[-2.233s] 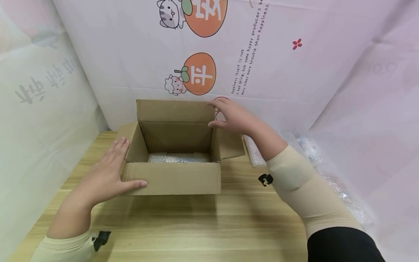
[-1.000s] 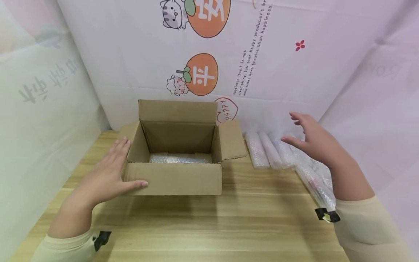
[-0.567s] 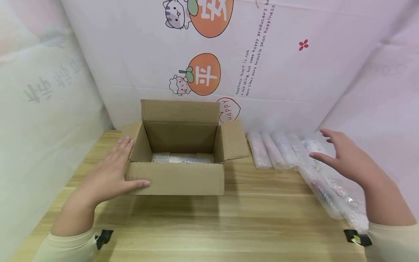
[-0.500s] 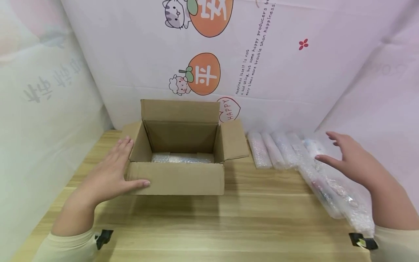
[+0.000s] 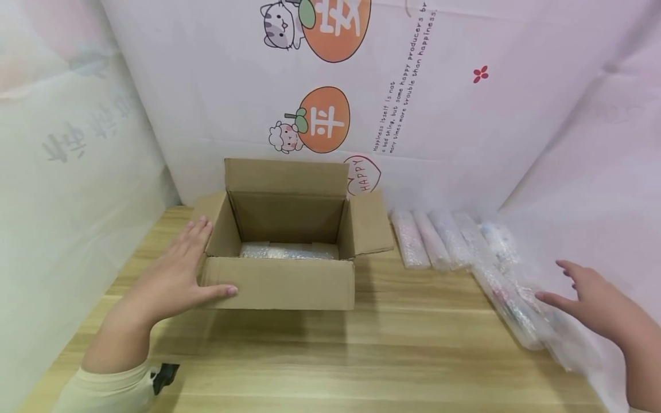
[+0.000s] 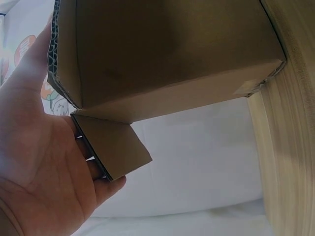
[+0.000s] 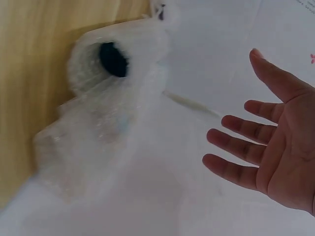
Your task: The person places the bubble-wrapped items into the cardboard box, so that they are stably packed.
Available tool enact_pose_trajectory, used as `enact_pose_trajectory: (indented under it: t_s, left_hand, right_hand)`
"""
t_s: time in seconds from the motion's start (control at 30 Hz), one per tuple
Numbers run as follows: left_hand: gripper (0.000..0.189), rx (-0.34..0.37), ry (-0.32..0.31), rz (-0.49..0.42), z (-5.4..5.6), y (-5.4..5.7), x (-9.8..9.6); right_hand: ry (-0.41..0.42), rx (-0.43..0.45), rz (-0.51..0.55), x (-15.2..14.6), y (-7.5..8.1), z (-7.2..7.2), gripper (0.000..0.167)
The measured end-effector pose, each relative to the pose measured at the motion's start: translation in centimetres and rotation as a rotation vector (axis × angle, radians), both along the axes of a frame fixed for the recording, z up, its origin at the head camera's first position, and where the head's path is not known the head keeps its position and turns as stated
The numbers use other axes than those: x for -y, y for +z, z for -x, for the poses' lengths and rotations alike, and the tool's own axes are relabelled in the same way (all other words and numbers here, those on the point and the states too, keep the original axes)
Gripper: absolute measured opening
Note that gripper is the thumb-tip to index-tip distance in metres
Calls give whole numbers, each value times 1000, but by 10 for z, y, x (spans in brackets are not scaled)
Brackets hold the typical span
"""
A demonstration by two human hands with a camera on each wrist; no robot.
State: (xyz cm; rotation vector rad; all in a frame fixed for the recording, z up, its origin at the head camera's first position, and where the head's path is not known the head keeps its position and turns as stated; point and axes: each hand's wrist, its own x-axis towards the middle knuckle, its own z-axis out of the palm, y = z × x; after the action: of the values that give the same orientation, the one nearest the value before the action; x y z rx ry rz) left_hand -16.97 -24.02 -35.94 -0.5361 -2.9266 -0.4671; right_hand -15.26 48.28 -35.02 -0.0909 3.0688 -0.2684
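An open cardboard box (image 5: 279,284) stands on the table with its flaps spread outward. Something in bubble wrap (image 5: 286,251) lies at its bottom. My left hand (image 5: 172,275) rests at the box's near left corner, its straight fingers along the left flap (image 6: 115,145) and the thumb lying on the front flap. On the right side, my right hand (image 5: 594,295) hovers with spread fingers and holds nothing. The bubble-wrapped bundles nearest it include one (image 5: 508,304) lying slantwise; in the right wrist view a wrapped roll (image 7: 86,61) with a dark end appears blurred.
Several bubble-wrapped rolls (image 5: 410,238) lie side by side right of the box, close to the back wall. More clear wrapping (image 5: 573,347) spreads along the table's right edge. Printed white sheets (image 5: 423,115) hang behind and on both sides of the wooden table (image 5: 413,344).
My right hand has left the box's right back corner and travelled right and toward me, over to the wrapped bundles. My left hand has stayed on the box.
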Motion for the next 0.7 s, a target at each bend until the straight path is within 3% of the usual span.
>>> enact_pose_trajectory:
  t_s: [0.23,0.57,0.7]
  left_hand:
    - [128,15,11,0,2,2,-1]
    - [127,16,11,-7,-1,3,-3]
    - [127,15,6,-14,-1,3,-3]
  right_hand:
    - [-42,103,-19,-25,-26,-10,104]
    - [-139,386,-19,-45,-57,-27,109]
    - [-174,433,-22,-48,-64,-27,113]
